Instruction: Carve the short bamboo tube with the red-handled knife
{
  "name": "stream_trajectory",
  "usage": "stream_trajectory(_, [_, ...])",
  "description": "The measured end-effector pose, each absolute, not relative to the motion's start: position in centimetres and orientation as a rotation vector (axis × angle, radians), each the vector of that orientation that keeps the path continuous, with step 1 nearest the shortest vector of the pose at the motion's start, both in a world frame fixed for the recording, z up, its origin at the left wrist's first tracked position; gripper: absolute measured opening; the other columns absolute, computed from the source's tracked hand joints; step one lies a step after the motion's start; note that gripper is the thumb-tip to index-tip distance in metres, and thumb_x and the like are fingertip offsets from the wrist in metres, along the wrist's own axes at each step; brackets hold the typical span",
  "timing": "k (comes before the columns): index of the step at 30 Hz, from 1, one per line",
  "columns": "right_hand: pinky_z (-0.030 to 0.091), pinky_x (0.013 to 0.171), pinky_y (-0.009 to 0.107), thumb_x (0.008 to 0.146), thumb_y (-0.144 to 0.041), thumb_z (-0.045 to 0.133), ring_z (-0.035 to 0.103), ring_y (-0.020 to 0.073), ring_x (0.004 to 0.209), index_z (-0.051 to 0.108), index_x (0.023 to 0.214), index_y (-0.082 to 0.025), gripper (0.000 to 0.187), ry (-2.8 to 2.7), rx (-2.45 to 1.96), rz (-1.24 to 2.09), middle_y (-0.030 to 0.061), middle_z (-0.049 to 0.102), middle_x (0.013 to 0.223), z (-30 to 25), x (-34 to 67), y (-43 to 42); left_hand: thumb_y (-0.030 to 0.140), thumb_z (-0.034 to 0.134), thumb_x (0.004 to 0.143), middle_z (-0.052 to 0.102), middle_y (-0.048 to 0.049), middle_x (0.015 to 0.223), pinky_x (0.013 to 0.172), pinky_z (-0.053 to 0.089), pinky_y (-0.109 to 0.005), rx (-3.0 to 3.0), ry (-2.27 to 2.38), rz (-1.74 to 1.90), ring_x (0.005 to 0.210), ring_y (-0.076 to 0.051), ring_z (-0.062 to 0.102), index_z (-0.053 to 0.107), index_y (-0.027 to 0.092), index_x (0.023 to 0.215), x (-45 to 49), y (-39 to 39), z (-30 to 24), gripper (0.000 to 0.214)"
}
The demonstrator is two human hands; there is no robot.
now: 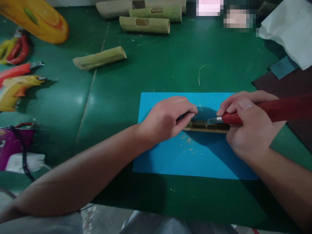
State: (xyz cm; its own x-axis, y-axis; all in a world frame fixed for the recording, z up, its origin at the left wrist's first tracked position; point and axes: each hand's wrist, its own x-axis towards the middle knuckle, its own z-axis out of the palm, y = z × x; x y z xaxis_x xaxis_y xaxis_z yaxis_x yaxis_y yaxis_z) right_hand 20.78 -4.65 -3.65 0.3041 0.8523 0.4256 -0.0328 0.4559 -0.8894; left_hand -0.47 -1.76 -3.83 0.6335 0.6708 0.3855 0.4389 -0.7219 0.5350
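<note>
A narrow bamboo strip (198, 127) lies crosswise on a blue sheet (156, 162), with cut lines across its face. My left hand (168, 117) is closed on the strip's left end, fingertips pinched together. In my right hand (253, 120) is a carving knife (231, 118) with a dark red wooden handle and a short metal blade. The blade tip rests at the strip or just above it; I cannot tell which. The strip's right end passes under my right hand, partly hidden. Fine shavings (187, 139) are scattered on the sheet below the strip.
Bamboo tubes with cut openings (146, 25) lie at the back; another bamboo piece (101, 59) is at left. Red-handled scissors (20, 48), a yellow glue gun (19, 89) and a purple box (14, 148) line the left side. White paper (290, 31) sits at back right.
</note>
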Motion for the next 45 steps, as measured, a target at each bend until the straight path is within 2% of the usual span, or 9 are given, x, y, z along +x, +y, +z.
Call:
stream_trajectory(8, [0.06,0.059,0.041,0.098,-0.044,0.087,0.071,0.0222,0.059,0.075,0.074,-0.032,0.03,-1.101,-0.876,0.737,-0.0028,0.071,0.068,-4.2,20.8,-4.6,0.017,0.06,0.111,0.082,-0.0066,0.095,0.077,0.055,-0.031,2.472,0.86,0.819,0.084,-0.017,0.072,0.079,0.018,0.109,-0.7,-1.7,-3.9,0.019])
stream_trajectory(15, [0.068,0.073,0.037,0.102,-0.042,0.088,0.082,0.0221,0.082,0.087,0.09,-0.033,0.015,-1.307,-0.887,0.99,-0.0019,0.086,0.089,-3.7,21.9,-5.5,0.015,0.057,0.11,0.08,-0.0067,0.094,0.077,0.055,-0.031,2.456,0.84,0.788,0.085,-0.017,0.071,0.076,0.016,0.109,-0.8,-1.7,-3.8,0.019])
stream_trajectory(19, [0.068,0.074,0.033,0.101,-0.037,0.089,0.081,0.0191,0.08,0.088,0.091,-0.031,0.012,-1.337,-0.893,1.018,-0.0035,0.085,0.086,-3.1,22.1,-5.7,0.015,0.057,0.109,0.08,-0.0063,0.095,0.078,0.055,-0.031,2.458,0.836,0.793,0.085,-0.018,0.072,0.075,0.017,0.109,-0.8,-1.7,-3.7,0.018])
stream_trajectory(26, [0.067,0.073,0.034,0.099,-0.03,0.089,0.082,0.02,0.08,0.089,0.092,-0.033,0.007,-1.368,-0.934,1.019,-0.0027,0.087,0.089,-3.2,22.2,-5.5,0.014,0.058,0.109,0.078,-0.0056,0.092,0.076,0.054,-0.03,2.465,0.829,0.811,0.083,-0.017,0.069,0.075,0.016,0.107,-0.8,-1.7,-3.7,0.018])
stream_trajectory(30, [0.066,0.068,0.034,0.097,-0.03,0.091,0.081,0.02,0.077,0.088,0.09,-0.033,0.008,-1.387,-0.957,1.022,-0.0033,0.086,0.087,-3.1,22.2,-5.4,0.015,0.056,0.109,0.078,-0.0057,0.093,0.076,0.054,-0.031,2.469,0.84,0.787,0.083,-0.017,0.069,0.075,0.018,0.107,-0.8,-1.6,-3.8,0.02])
stream_trajectory(37, [0.064,0.062,0.035,0.098,-0.042,0.092,0.08,0.0209,0.073,0.088,0.088,-0.035,0.012,-1.359,-1.012,1.031,-0.0021,0.085,0.084,-2.9,22.2,-5.6,0.014,0.055,0.108,0.076,-0.0054,0.09,0.075,0.053,-0.031,2.456,0.835,0.792,0.081,-0.017,0.068,0.075,0.017,0.107,-0.8,-1.6,-4.0,0.02])
stream_trajectory(45, [0.066,0.066,0.035,0.095,-0.035,0.092,0.081,0.0211,0.077,0.087,0.087,-0.033,0.01,-1.362,-1.024,1.031,-0.0016,0.086,0.086,-2.7,22.0,-5.6,0.013,0.055,0.107,0.075,-0.0048,0.088,0.072,0.052,-0.031,2.466,0.825,0.801,0.079,-0.017,0.066,0.074,0.017,0.105,-0.7,-1.6,-3.8,0.02])
